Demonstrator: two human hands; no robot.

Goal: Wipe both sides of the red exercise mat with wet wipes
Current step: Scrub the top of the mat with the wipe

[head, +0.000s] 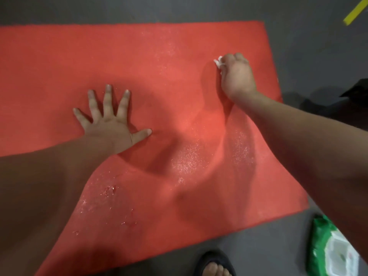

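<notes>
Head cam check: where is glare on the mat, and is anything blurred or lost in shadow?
Head view: wet glints speckle the mat between the arms and near its far edge; shadows sit beside the left hand and right hand; the wipe is slightly soft; the pack at lower right is blurred with blown highlights; the wide lens bows the mat's edges.

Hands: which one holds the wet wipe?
The right hand, fingers curled round the white wipe; the left hand presses flat on the red mat, fingers spread.
</notes>
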